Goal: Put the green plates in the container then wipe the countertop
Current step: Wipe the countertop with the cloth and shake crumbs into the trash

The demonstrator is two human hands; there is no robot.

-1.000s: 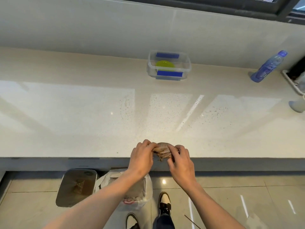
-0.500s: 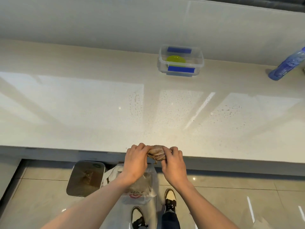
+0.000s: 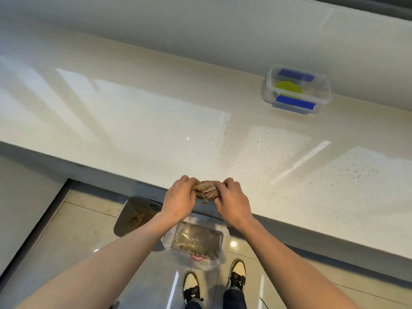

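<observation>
both hands (image 3: 180, 197) (image 3: 231, 202) grip brown cloth (image 3: 206, 189); bag (image 3: 198, 244) print unreadable

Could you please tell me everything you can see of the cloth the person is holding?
The cloth is a brownish, mottled rag, bunched into a tight crumpled wad with a small frayed bit hanging below. It looks like soft woven fabric. The left hand and right hand grip it from either side, at the front edge of the pale countertop. Whether it rests on the surface cannot be told.

Bare forearms; dark jeans (image 3: 234, 298); black-cream sneakers (image 3: 237, 274)
</observation>
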